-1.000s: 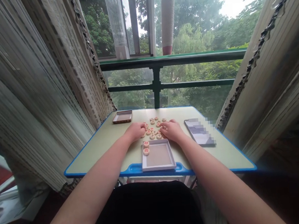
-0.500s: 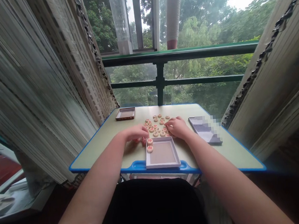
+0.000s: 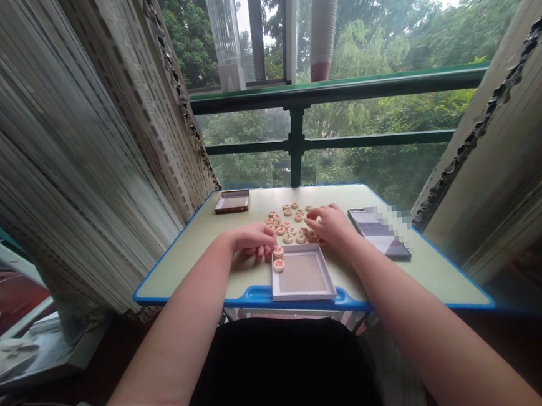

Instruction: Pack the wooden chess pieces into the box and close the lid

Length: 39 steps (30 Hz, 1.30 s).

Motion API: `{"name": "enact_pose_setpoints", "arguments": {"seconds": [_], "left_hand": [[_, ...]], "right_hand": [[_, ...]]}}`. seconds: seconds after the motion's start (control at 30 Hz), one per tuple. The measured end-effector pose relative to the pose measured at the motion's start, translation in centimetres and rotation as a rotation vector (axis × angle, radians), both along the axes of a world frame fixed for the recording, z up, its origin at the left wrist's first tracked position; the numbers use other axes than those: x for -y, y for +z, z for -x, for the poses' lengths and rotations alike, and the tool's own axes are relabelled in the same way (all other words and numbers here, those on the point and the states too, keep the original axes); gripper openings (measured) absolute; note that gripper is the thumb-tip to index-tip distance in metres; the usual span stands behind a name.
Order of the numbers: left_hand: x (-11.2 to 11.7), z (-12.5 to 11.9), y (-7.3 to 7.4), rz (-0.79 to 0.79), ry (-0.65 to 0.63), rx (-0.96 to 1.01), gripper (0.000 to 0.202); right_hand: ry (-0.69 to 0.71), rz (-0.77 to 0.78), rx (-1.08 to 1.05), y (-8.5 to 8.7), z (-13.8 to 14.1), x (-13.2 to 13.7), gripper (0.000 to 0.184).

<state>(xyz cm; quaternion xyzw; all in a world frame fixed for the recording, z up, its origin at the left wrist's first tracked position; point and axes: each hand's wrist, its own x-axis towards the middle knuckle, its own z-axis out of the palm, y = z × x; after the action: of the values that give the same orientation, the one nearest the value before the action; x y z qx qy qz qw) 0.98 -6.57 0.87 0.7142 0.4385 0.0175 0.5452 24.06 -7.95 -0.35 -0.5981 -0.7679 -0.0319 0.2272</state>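
Note:
My left hand [image 3: 255, 237] is at the far left corner of a shallow white box tray [image 3: 302, 275], its fingers curled and a fingertip on the edge of a round xiangqi piece [image 3: 278, 252] with a red character. Just below that piece, another red xiangqi piece [image 3: 278, 265] lies flat in the tray. My right hand [image 3: 331, 224] is bent over the right side of the loose pieces, thumb and fingers closed around a pale xiangqi piece [image 3: 319, 220] that they partly hide. Between and beyond my hands, several wooden discs [image 3: 288, 238] with red or dark characters lie scattered.
A brown-rimmed box lid [image 3: 232, 201] rests at the table's far left. To the right lies a dark flat case or device [image 3: 380, 235], partly pixelated. The blue-edged table [image 3: 186, 260] stands before a green railing [image 3: 337, 90], with curtains on both sides.
The view has shifted slightly, moving the scene rightward. My left fingertip has come down onto the upper piece in the tray. My right hand remains over the right side of the loose pieces.

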Motion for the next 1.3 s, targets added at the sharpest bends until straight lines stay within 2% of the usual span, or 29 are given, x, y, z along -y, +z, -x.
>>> {"name": "enact_pose_setpoints", "arguments": {"seconds": [0.23, 0.43, 0.57, 0.73, 0.83, 1.07, 1.3], "left_hand": [[0.0, 0.1, 0.0, 0.004, -0.013, 0.012, 0.012], [0.0, 0.0, 0.0, -0.002, -0.003, -0.016, 0.016], [-0.2, 0.2, 0.0, 0.011, -0.024, 0.007, 0.016], [-0.4, 0.2, 0.0, 0.039, -0.042, 0.022, 0.013], [-0.4, 0.2, 0.1, 0.041, -0.031, 0.019, 0.011], [-0.3, 0.2, 0.1, 0.049, -0.024, 0.028, 0.008], [-0.5, 0.3, -0.1, 0.051, -0.029, 0.002, 0.013]], "right_hand": [[0.226, 0.042, -0.252, 1.4, 1.4, 1.9, 0.022], [0.423, 0.212, -0.384, 1.8, 2.1, 2.8, 0.022], [0.564, 0.22, -0.355, 2.4, 2.6, 4.3, 0.024], [0.705, 0.078, -0.183, 2.3, 3.6, 5.8, 0.008], [0.798, 0.009, -0.126, 1.8, 3.9, 5.9, 0.009], [0.776, -0.044, -0.025, 0.7, 4.1, 5.8, 0.013], [0.719, 0.02, -0.033, 1.0, 4.2, 6.0, 0.015]]}}
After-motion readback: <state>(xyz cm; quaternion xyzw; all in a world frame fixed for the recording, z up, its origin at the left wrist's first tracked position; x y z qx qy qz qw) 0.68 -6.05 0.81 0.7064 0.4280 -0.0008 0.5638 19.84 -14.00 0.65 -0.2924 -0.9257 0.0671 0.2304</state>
